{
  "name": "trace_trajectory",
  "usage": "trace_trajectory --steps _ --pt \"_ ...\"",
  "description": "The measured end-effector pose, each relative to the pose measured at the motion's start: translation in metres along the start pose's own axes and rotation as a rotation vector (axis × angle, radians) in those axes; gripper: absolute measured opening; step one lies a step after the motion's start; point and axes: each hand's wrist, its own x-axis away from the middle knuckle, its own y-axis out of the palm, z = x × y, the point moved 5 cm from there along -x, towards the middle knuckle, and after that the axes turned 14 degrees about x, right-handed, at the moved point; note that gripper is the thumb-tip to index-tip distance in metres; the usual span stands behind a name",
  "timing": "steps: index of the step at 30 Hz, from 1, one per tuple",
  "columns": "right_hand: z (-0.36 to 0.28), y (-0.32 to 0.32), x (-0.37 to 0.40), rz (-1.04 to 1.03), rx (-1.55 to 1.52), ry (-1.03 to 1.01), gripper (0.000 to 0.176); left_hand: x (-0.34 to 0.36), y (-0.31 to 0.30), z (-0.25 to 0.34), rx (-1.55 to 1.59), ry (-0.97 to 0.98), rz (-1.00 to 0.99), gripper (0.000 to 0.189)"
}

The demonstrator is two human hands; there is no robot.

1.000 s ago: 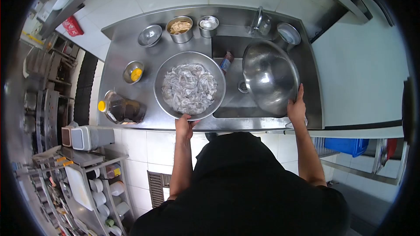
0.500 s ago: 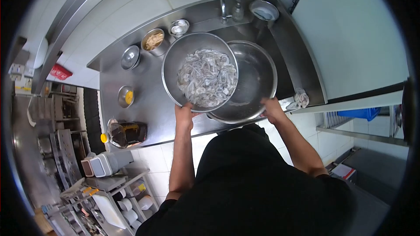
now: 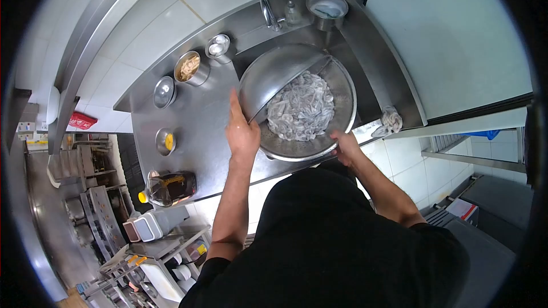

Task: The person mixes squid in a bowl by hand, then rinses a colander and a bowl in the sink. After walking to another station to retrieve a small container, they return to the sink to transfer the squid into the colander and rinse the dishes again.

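My left hand (image 3: 243,131) holds a steel mixing bowl (image 3: 274,74) by its left side, fingers stretched along its outer wall. The bowl is tipped steeply to the right, its underside facing up. Below its rim, grey-white strips that look like raw squid (image 3: 302,108) lie in a wide steel basin (image 3: 346,94) with small dots, perhaps holes, in its wall. My right hand (image 3: 345,147) is closed on the basin's near right rim. The tipped bowl hides the basin's far left part.
On the steel counter (image 3: 211,131) stand a pot of pale pieces (image 3: 200,74), a bowl of white items (image 3: 220,48), a small bowl with something yellow (image 3: 166,141) and a dark jug with a yellow cap (image 3: 171,187). A faucet (image 3: 268,11) rises behind the sink; a crumpled cloth (image 3: 391,121) lies at right.
The mixing bowl has gone from upright to tipped over the basin, and the squid strips now lie in the basin. My left hand has shifted up along the bowl's side.
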Motion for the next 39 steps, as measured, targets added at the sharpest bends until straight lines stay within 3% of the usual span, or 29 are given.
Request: trace_trajectory --steps 7,13,18,21,24,27,29,31,33,35,39 --pt "0.01 -0.006 0.006 -0.057 -0.155 0.02 0.034 -0.007 -0.007 0.039 0.023 0.316 0.072 0.082" --pt "0.022 -0.019 -0.001 -0.059 -0.209 0.053 0.038 0.004 -0.025 0.037 0.27 0.228 0.206 0.075" --pt "0.013 -0.044 0.01 0.022 -0.195 0.002 0.032 0.045 -0.059 -0.078 0.483 -0.159 0.343 0.054" --pt "0.007 -0.066 0.013 0.079 -0.177 -0.018 0.03 0.061 -0.078 -0.111 0.929 -0.525 0.65 0.049" --pt "-0.019 -0.071 0.033 0.114 -0.101 -0.074 0.027 0.073 -0.09 -0.174 0.912 -0.677 0.695 0.05" --pt "-0.035 -0.068 0.038 0.095 -0.033 -0.1 0.024 0.095 -0.079 -0.234 0.904 -0.831 0.591 0.058" --pt "-0.044 -0.06 0.037 0.078 0.007 -0.104 0.023 0.099 -0.057 -0.22 0.98 -0.798 0.494 0.047" --pt "-0.047 -0.038 0.032 0.009 0.044 -0.127 0.024 0.108 -0.039 -0.247 1.073 -0.958 0.42 0.045" --pt "-0.056 -0.003 0.035 -0.034 0.038 -0.101 0.028 0.112 -0.026 -0.245 1.095 -0.952 0.365 0.048" --pt "-0.062 0.034 0.031 -0.103 0.063 -0.205 0.032 0.11 -0.019 -0.234 1.092 -0.929 0.331 0.053" --pt "-0.064 0.098 0.014 -0.225 0.169 -0.16 0.034 0.111 -0.022 -0.233 1.074 -0.853 0.313 0.057"
